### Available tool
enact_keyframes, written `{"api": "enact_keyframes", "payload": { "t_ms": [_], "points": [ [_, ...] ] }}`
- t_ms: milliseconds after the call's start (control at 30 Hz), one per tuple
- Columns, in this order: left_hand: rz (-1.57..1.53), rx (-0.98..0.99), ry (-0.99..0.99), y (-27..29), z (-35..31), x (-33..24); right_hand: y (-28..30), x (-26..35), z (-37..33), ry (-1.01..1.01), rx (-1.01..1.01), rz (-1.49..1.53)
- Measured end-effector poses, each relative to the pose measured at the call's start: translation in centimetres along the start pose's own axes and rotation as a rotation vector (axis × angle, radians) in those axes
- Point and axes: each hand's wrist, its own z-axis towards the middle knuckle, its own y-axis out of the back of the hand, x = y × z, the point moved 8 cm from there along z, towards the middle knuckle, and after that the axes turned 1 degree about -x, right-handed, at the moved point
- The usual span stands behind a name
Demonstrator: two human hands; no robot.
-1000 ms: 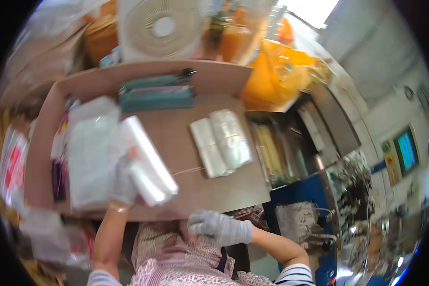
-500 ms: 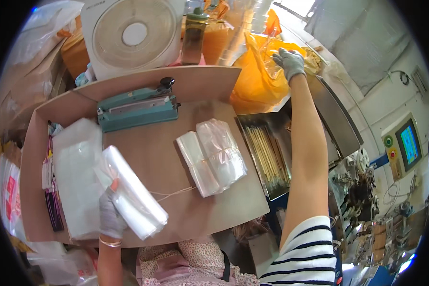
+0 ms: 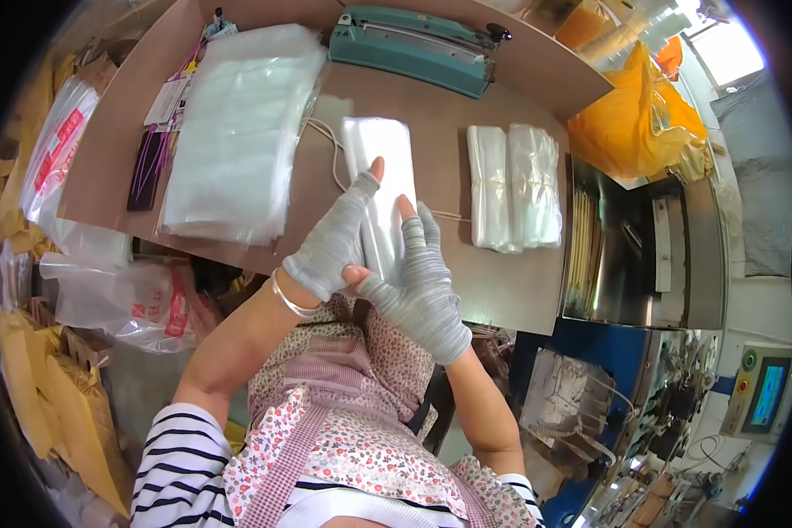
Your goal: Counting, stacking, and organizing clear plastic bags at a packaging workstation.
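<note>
A folded bundle of clear plastic bags (image 3: pixel 378 145) stands out from the table edge, held between both of my hands. My left hand (image 3: pixel 334 238), in a grey fingertip-less glove, grips its left side with the thumb lying along the front. From the right, my right hand (image 3: pixel 422 295), gloved alike, closes round the lower part, fingers up its right side. Whether anything small is pinched in the right fingers cannot be made out. To the right lie two banded bundles of clear bags (image 3: pixel 515 189). A large stack of flat bags (image 3: pixel 242 132) lies at the left.
A teal heat sealer (image 3: pixel 414 48) stands at the back, its pale cord running over the table. Cardboard walls (image 3: pixel 554 66) edge the table. A yellow plastic bag (image 3: pixel 629 114) sits far right, above a metal tray with thin sticks (image 3: pixel 583 238). Machinery with a control panel (image 3: pixel 761 387) stands lower right.
My right hand has come back from the yellow bag to the bundle. My left hand has brought the bundle toward the middle and turned it upright. The view has swung down.
</note>
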Motion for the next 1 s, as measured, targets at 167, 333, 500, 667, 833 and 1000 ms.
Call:
{"api": "enact_keyframes", "payload": {
  "t_ms": [167, 333, 500, 667, 833, 1000],
  "points": [
    [-0.043, 0.155, -0.066, 1.7, -2.2, 1.6, -3.3, -3.0, -2.8, -0.197, 0.087, 0.77],
    [0.221, 0.075, -0.092, 5.1, -3.7, 3.0, -3.5, -3.0, -4.3, -0.107, 0.062, 0.509],
    [0.5, 0.013, -0.062, 6.9, -4.6, 3.5, -4.2, -1.8, -4.5, -0.201, 0.146, 0.407],
    [0.503, -0.008, -0.259, 7.0, -5.5, 3.5, -5.3, -4.1, -4.5, -0.257, 0.14, 0.506],
    [0.498, -0.052, -0.23, 8.6, -6.7, 1.4, -5.7, -5.7, -4.4, -0.398, 0.099, 0.933],
    [0.422, -0.063, -0.162, 8.3, -7.4, 0.0, -6.8, -8.3, -5.4, -0.434, 0.095, 1.228]
  ]
}}
